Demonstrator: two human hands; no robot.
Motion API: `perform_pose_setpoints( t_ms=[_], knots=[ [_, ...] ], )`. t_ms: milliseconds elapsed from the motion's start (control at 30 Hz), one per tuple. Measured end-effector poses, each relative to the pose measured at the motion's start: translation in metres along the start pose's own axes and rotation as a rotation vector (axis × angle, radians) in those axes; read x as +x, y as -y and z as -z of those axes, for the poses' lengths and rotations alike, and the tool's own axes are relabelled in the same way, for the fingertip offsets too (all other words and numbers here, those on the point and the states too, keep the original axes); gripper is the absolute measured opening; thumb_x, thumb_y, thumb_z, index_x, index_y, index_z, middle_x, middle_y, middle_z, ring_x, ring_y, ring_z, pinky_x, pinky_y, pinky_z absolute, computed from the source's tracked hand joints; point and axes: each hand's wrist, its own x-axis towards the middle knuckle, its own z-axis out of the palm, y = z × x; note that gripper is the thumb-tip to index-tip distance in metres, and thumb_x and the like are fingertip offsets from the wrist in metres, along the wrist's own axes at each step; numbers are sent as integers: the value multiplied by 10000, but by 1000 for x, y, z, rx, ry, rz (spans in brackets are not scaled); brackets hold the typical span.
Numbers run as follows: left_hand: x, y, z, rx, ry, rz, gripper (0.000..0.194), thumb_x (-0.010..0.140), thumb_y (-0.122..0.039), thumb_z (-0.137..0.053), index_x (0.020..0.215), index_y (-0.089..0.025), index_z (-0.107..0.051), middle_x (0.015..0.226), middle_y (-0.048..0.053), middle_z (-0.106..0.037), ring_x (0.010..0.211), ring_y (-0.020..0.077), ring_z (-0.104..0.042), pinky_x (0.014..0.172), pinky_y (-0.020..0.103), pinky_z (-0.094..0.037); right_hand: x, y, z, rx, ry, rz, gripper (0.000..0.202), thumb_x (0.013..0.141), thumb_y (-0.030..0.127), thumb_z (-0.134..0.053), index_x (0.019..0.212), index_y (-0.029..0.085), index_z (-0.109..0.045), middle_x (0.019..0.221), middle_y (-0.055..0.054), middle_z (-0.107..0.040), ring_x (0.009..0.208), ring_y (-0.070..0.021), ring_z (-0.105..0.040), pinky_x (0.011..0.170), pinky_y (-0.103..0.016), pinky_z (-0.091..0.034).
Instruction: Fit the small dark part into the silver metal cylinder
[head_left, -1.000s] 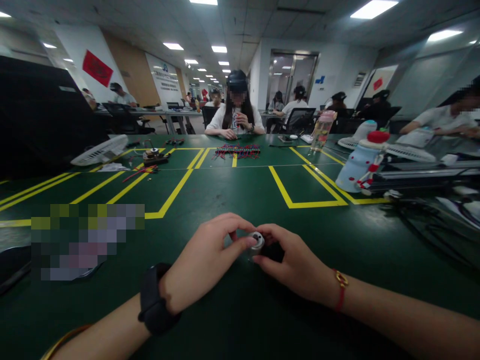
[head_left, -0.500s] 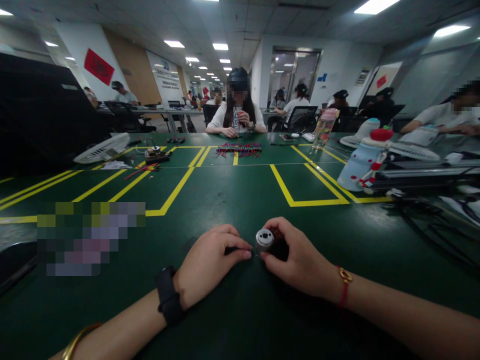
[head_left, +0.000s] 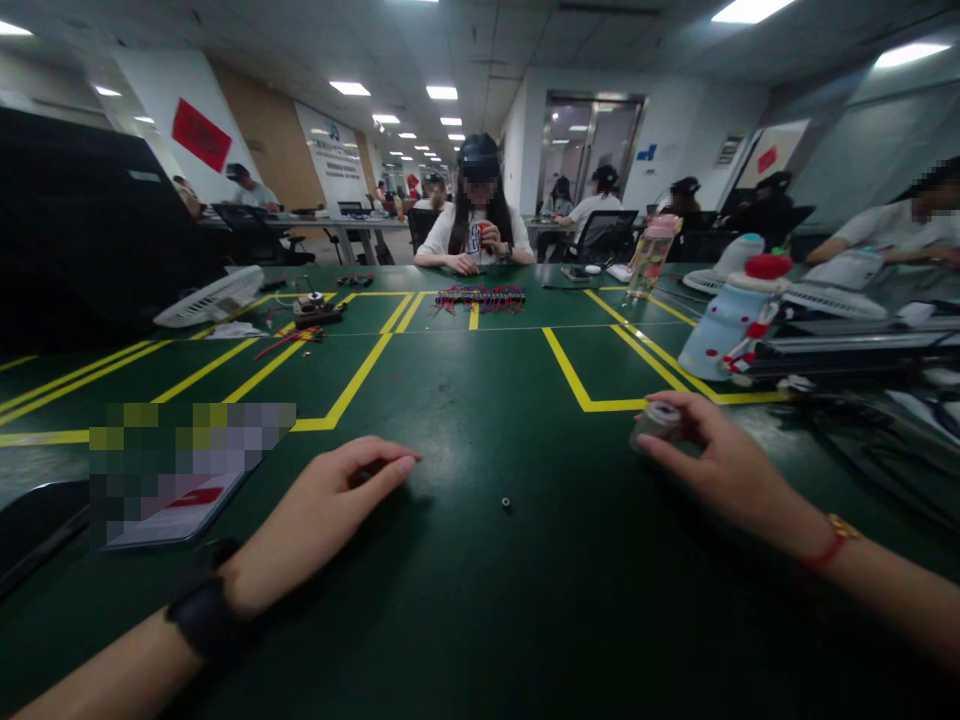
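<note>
My right hand (head_left: 727, 470) grips a small silver cylindrical motor (head_left: 660, 418) between thumb and fingers, out to the right above the green table (head_left: 480, 610). Its side is partly covered by my fingers and blurred. My left hand (head_left: 322, 510) is over the table to the left, thumb and fingertips pinched together; whether anything tiny sits between them is hidden. A small ring-shaped metal piece (head_left: 505, 502) lies on the table between my hands, touched by neither.
Yellow tape (head_left: 637, 406) marks the table. A plastic-sleeved sheet (head_left: 187, 515) and a dark flat object (head_left: 37, 520) lie left. Bundled coloured wires (head_left: 480, 298) lie ahead, before a seated person (head_left: 476, 215). A blue bottle (head_left: 712, 335) and black cables (head_left: 847, 450) are right.
My right hand has carried the motor right and slightly away from me, tilting it. My left hand has drawn back left, leaving the small ring piece exposed on the table.
</note>
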Motion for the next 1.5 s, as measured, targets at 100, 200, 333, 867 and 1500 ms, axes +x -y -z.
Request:
perform_pose_setpoints(
  t_ms=[100,200,333,867,1500],
  knots=[
    [-2,24,12,-240,-65,177,342,824,-500,-577,1005,-224,-666,744,-11,-561,657,139,-509,580,242,-414,2,-52,41,-212,-141,-168,560,760,555,-569,1193,209,-492,1062,-117,-607,854,-223,-606,710,-338,-498],
    [-1,36,12,-454,-114,215,328,805,-481,-616,973,-202,-656,708,-32,-482,612,107,-445,526,209,-373,-1,-98,69,-377,-200,-296,595,739,620,-541,1173,217,-488,1016,-133,-606,796,-249,-600,654,-379,-485],
    [2,36,7,-463,-110,236,318,793,-469,-642,959,-199,-658,751,-25,-503,646,101,-445,551,198,-374,-8,-119,78,-492,-257,-302,647,710,655,-541,1188,223,-477,1056,-164,-593,891,-335,-601,694,-471,-478],
    [-3,33,6,-245,-100,196,352,822,-528,-562,957,-216,-649,689,-39,-477,613,118,-412,540,215,-342,-8,80,-66,-94,312,444,209,875,411,-510,922,288,-672,998,-2,-630,959,-159,-523,861,-369,-348],
    [-5,33,4,-536,-178,203,291,824,-449,-594,919,-180,-649,724,-30,-488,637,114,-421,555,210,-360,10,-96,122,-491,-72,-466,352,767,480,-559,1004,240,-660,964,-64,-683,800,-188,-618,726,-335,-417]
  ],
)
